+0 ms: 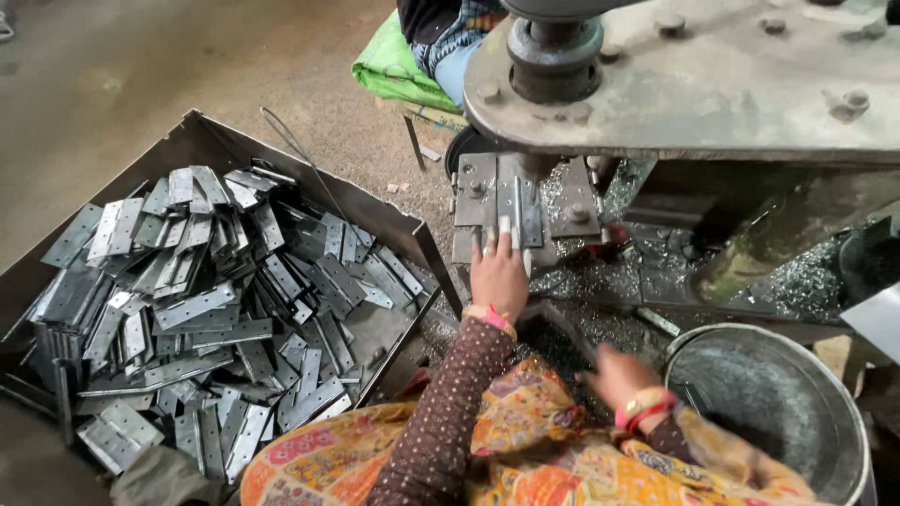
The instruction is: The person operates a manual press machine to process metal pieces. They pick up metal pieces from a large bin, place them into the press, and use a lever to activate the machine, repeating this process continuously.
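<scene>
My left hand point(498, 272) reaches forward to the press bed point(487, 192) and its fingers rest on a flat metal hinge plate point(507, 211) lying under the ram. My right hand point(614, 375) is low and blurred, near my lap beside the metal bucket point(806, 450); I cannot tell if it holds anything. Both wrists wear pink and gold bangles.
A large metal tray point(389, 225) at the left holds several grey hinge plates point(206, 309). The heavy press head point(694, 84) overhangs the bed. Metal chips point(797, 281) litter the machine base. Another person sits on a green cushion point(398, 70) behind the press.
</scene>
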